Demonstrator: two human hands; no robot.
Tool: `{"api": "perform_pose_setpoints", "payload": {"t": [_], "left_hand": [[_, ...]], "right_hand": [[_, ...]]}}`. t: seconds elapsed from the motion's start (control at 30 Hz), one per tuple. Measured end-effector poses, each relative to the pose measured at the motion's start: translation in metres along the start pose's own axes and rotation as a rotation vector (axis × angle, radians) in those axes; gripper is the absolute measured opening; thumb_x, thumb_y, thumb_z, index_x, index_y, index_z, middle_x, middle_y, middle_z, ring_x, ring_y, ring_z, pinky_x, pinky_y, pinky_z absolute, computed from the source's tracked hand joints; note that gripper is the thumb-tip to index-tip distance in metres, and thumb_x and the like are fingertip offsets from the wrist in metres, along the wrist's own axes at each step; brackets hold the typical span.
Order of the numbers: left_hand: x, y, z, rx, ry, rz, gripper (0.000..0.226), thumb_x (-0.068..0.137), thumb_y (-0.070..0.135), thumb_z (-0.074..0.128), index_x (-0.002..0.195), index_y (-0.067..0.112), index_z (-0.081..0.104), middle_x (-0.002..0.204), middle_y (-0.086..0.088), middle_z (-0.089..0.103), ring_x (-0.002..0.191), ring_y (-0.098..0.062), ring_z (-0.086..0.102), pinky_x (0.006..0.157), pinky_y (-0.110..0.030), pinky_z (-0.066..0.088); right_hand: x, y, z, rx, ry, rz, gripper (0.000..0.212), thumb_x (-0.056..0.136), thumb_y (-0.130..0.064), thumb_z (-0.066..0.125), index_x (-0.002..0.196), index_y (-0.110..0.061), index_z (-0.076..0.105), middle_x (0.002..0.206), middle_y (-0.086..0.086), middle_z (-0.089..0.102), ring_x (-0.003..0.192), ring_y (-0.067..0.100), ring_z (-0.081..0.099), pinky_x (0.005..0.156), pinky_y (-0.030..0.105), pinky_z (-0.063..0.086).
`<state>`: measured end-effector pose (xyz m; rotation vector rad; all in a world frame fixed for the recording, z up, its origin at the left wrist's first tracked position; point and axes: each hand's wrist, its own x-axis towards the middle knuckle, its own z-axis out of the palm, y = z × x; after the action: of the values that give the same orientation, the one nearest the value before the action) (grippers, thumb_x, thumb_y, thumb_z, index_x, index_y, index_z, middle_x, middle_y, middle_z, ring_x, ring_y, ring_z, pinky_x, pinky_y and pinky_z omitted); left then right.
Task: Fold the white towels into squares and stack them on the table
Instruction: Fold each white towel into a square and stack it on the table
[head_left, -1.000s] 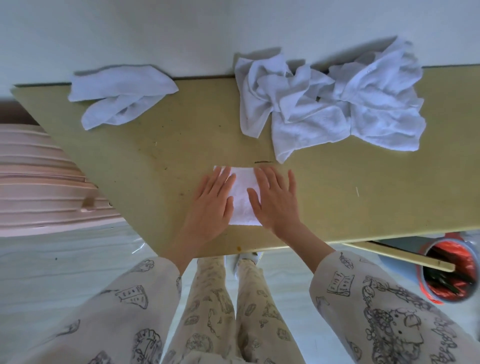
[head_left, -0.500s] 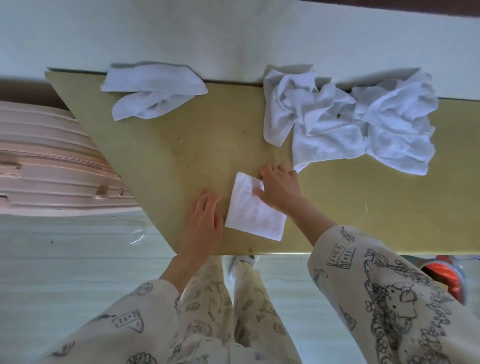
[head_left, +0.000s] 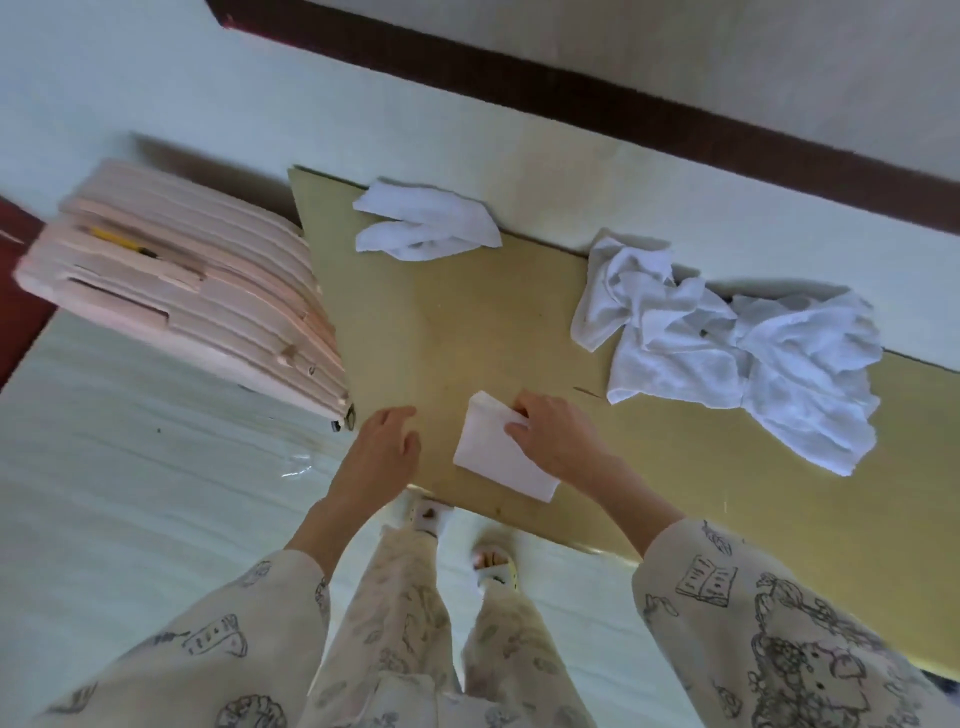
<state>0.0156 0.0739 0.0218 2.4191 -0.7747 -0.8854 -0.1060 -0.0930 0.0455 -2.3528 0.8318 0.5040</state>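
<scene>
A small white towel folded into a square (head_left: 493, 449) lies near the front edge of the yellowish table (head_left: 467, 322). My right hand (head_left: 553, 434) grips its right edge, fingers curled on top. My left hand (head_left: 382, 454) hovers just left of the square, fingers relaxed, holding nothing. A heap of crumpled white towels (head_left: 737, 348) sits at the back right against the wall. One loosely bunched white towel (head_left: 426, 223) lies at the table's back left corner.
A pink ribbed suitcase (head_left: 176, 291) stands on the floor just left of the table. The wall runs along the table's far edge. My legs and slippered feet (head_left: 493, 564) are below the table's front edge.
The view has swung left and tilted. My left hand has lifted off the folded square and moved left; my right hand has shifted from pressing flat to gripping the square's right edge.
</scene>
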Motion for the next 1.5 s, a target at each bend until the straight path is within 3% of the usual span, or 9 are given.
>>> {"api": "perform_pose_setpoints", "payload": {"t": [0.23,0.37,0.5,0.6,0.73,0.97,1.23,1.37,1.5], "left_hand": [[-0.118,-0.028,-0.025,-0.258,0.365,-0.136,0.032,0.093,0.008,0.048,0.125,0.004,0.053,0.121,-0.009,0.060,0.111,-0.023,0.058,0.093,-0.026,0.041],[-0.196,-0.054,-0.053,-0.304,0.564,-0.250,0.030,0.093,0.007,0.047,0.122,0.006,0.056,0.118,-0.009,0.062,0.109,-0.023,0.059,0.090,-0.018,0.037],[-0.292,-0.096,-0.076,-0.326,0.795,-0.376,0.030,0.094,0.010,0.046,0.121,0.007,0.058,0.120,-0.008,0.062,0.108,-0.023,0.060,0.087,-0.019,0.038],[-0.377,-0.136,-0.080,-0.308,0.917,-0.483,0.031,0.094,0.012,0.045,0.123,0.009,0.057,0.122,-0.006,0.061,0.107,-0.022,0.060,0.083,-0.017,0.038],[-0.505,-0.196,-0.062,-0.349,1.025,-0.608,0.029,0.094,0.013,0.047,0.122,0.012,0.056,0.117,-0.007,0.064,0.106,-0.022,0.061,0.086,-0.023,0.043],[-0.697,-0.283,-0.030,-0.358,1.222,-0.776,0.028,0.093,0.013,0.049,0.118,0.011,0.059,0.113,-0.004,0.064,0.100,-0.021,0.063,0.082,-0.022,0.043],[-0.817,-0.397,-0.024,-0.479,1.357,-0.863,0.028,0.092,0.016,0.053,0.119,0.011,0.056,0.115,-0.005,0.063,0.099,-0.019,0.062,0.085,-0.027,0.047],[-0.862,-0.474,-0.048,-0.528,1.378,-0.863,0.050,0.085,0.030,0.062,0.130,0.014,0.047,0.129,0.002,0.051,0.108,-0.014,0.053,0.090,-0.028,0.044],[-0.911,-0.547,-0.088,-0.577,1.376,-0.820,0.063,0.081,0.030,0.068,0.136,0.014,0.041,0.134,0.003,0.048,0.118,-0.012,0.048,0.096,-0.025,0.039]], "right_hand": [[-0.041,-0.077,-0.018,-0.142,0.014,-0.340,0.020,0.091,-0.025,0.047,0.104,-0.014,0.058,0.100,0.006,0.063,0.091,0.026,0.057,0.069,0.029,0.036],[-0.078,-0.145,-0.005,-0.146,-0.001,-0.554,0.015,0.089,-0.018,0.048,0.099,-0.012,0.058,0.084,0.002,0.052,0.078,0.021,0.047,0.067,0.027,0.032],[-0.137,-0.228,0.038,-0.213,-0.049,-0.816,0.018,0.089,-0.018,0.050,0.103,-0.012,0.059,0.099,0.003,0.063,0.087,0.025,0.056,0.068,0.030,0.036],[-0.192,-0.291,0.087,-0.230,-0.120,-0.971,0.019,0.088,-0.017,0.051,0.105,-0.012,0.060,0.107,0.004,0.062,0.098,0.027,0.058,0.079,0.032,0.042],[-0.275,-0.364,0.162,-0.264,-0.183,-1.143,0.017,0.088,-0.020,0.052,0.103,-0.017,0.061,0.105,-0.001,0.061,0.096,0.021,0.057,0.072,0.027,0.038],[-0.425,-0.468,0.304,-0.283,-0.366,-1.311,0.011,0.085,-0.019,0.055,0.093,-0.015,0.062,0.091,0.001,0.063,0.086,0.022,0.056,0.072,0.031,0.043],[-0.526,-0.579,0.429,-0.409,-0.526,-1.475,0.006,0.084,-0.020,0.055,0.086,-0.017,0.060,0.088,-0.003,0.061,0.083,0.018,0.055,0.076,0.035,0.047],[-0.560,-0.648,0.492,-0.472,-0.583,-1.541,0.013,0.084,-0.021,0.059,0.093,-0.013,0.065,0.093,0.000,0.065,0.089,0.018,0.057,0.079,0.034,0.047],[-0.594,-0.726,0.550,-0.497,-0.654,-1.602,0.011,0.085,-0.023,0.060,0.093,-0.017,0.064,0.093,-0.002,0.065,0.088,0.018,0.058,0.079,0.035,0.047]]}}
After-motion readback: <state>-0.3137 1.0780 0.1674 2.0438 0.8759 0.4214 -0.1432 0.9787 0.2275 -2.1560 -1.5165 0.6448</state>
